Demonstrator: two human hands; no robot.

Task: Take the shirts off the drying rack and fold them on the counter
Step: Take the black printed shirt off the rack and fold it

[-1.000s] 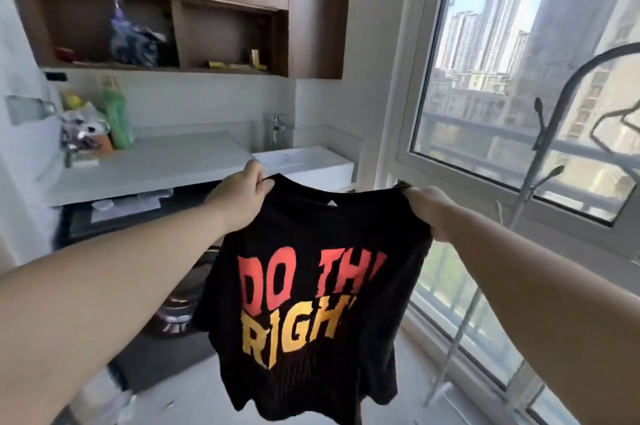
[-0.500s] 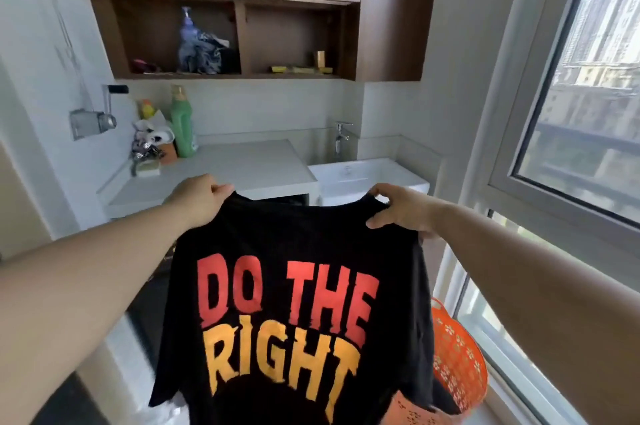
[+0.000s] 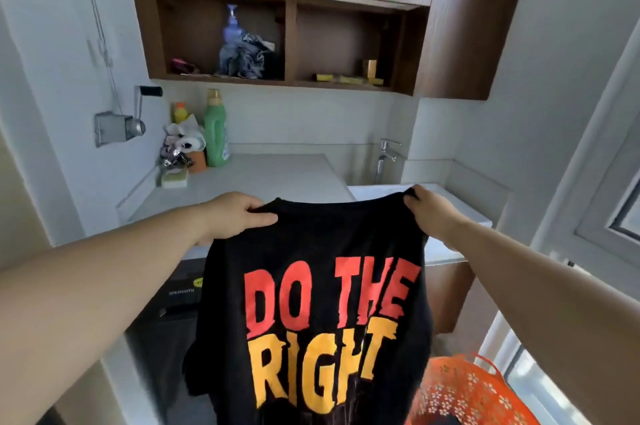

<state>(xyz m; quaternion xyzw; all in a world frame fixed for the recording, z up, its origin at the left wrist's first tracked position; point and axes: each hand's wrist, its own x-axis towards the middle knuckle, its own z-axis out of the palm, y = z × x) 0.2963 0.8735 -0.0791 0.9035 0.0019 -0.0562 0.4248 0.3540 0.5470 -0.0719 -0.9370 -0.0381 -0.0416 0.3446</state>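
Observation:
A black T-shirt (image 3: 311,251) with red and yellow lettering hangs in front of me, spread between both hands at the shoulders. My left hand (image 3: 239,215) grips its left shoulder, thumb on the front of the cloth. At the other shoulder my right hand (image 3: 429,213) pinches the fabric. The shirt hangs just before the front edge of the white counter (image 3: 263,178), and its lower part runs out of the frame. The drying rack is out of view.
A green detergent bottle (image 3: 215,128), a small yellow bottle and clutter stand at the counter's back left. A white sink (image 3: 381,190) with a faucet (image 3: 384,158) lies right of the counter. An orange laundry basket (image 3: 474,393) sits at the lower right, a dark washing machine (image 3: 173,313) under the counter.
My view has swung left from the window and rack to the counter. Both hands have carried the shirt closer to the counter's front edge, still held by the shoulders.

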